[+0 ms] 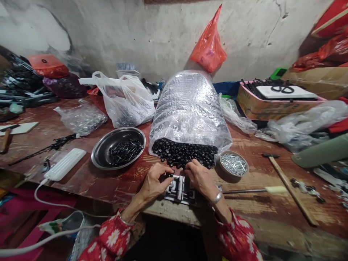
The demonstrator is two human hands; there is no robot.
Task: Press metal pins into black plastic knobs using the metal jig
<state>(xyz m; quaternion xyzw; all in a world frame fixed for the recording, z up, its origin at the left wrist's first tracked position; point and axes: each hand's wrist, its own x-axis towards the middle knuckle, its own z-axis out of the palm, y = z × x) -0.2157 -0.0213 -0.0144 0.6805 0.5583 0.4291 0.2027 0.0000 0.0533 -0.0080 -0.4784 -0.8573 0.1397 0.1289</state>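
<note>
My left hand and my right hand rest over a small metal jig at the table's front edge. My left fingertips pinch what looks like a small black bead above the jig. My right fingers curl down onto the jig's far edge, and their tips are partly hidden. A large clear plastic bag lies open toward me, and a heap of glossy black beads spills from its mouth just beyond my fingers. A steel bowl holding black pins stands to the left.
A small round dish of silver screws sits right of the beads. Beyond it lie a screwdriver and a wooden-handled hammer. A white plastic strip with a cable lies left. Bags and a cardboard box crowd the table's back.
</note>
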